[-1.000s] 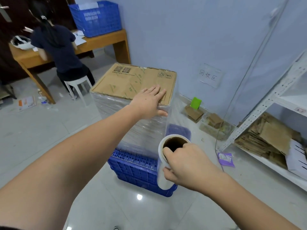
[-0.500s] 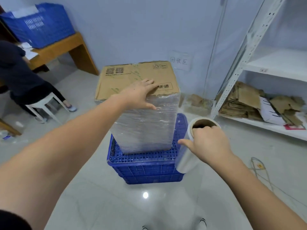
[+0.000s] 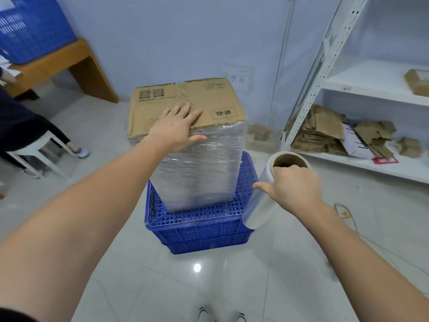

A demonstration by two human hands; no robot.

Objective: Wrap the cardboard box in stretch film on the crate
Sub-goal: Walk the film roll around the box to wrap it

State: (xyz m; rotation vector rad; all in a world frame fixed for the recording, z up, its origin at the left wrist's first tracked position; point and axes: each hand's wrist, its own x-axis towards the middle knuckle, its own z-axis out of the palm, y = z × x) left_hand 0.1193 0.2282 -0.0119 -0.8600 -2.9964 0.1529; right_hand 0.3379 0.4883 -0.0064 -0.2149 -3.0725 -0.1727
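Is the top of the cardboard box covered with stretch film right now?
No, the top of the box is bare cardboard under the left hand; film shows only on its sides.

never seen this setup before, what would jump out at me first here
In the centre, a cardboard box stands on an upturned blue crate, its sides already shiny with stretch film while the top is bare. The left hand presses flat on the box's near top edge, and the right hand holds the film roll just right of the crate. Flattened cardboard is heaped on the low shelf at right.
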